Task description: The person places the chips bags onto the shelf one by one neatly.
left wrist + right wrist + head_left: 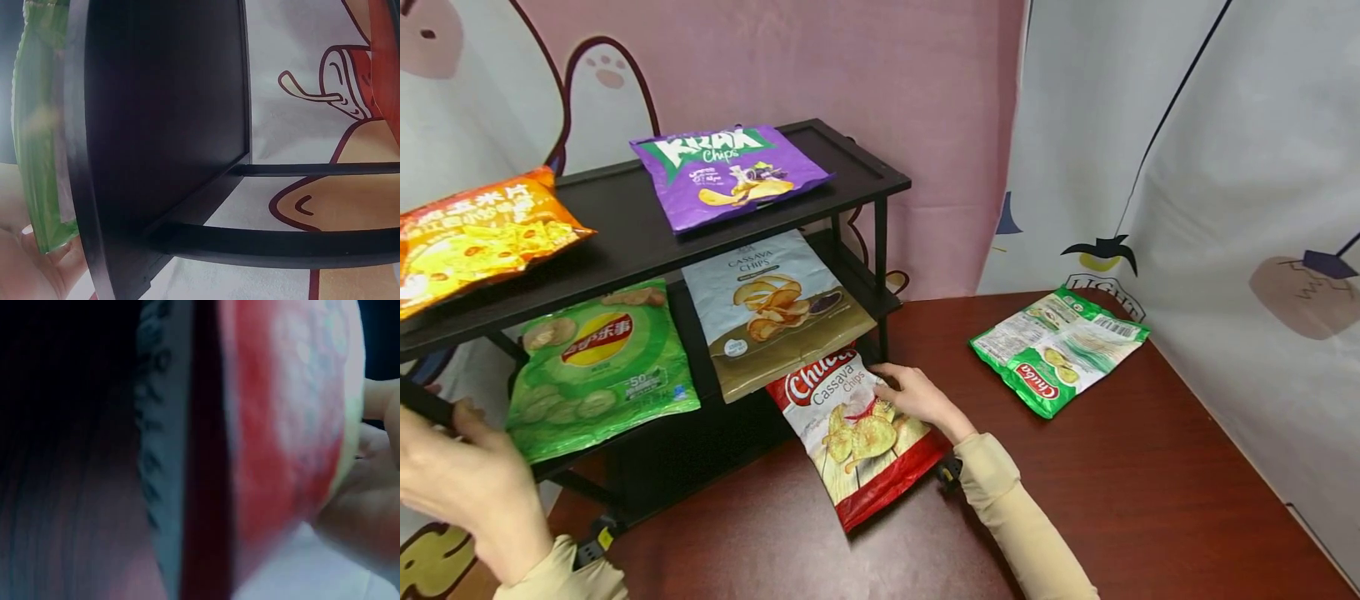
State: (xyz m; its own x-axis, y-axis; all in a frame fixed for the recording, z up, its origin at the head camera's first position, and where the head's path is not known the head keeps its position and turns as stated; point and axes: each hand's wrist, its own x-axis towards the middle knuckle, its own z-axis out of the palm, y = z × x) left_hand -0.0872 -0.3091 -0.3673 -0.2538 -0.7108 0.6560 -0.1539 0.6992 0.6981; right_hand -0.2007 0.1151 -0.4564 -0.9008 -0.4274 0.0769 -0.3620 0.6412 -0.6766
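Note:
My right hand (917, 400) grips the right edge of a red and white Chuba cassava chips bag (865, 433). The bag's upper end reaches beneath a silver and gold cassava chips bag (775, 308), and its red lower end points toward me over the table. In the right wrist view the red bag (275, 444) fills the middle, fingers at its right side. On the far left my left hand (482, 492) is at the black rack (426, 406), its frame between thumb and fingers. A green chips bag (602, 367) lies just right of that hand, overlapping its fingers in the left wrist view.
On the rack's top tier lie a purple Krax chips bag (730, 175) and an orange snack bag (490, 233). A green and white Chuba bag (1060, 350) lies on the brown table (1112, 483) at right. Printed cloth (925, 100) hangs behind.

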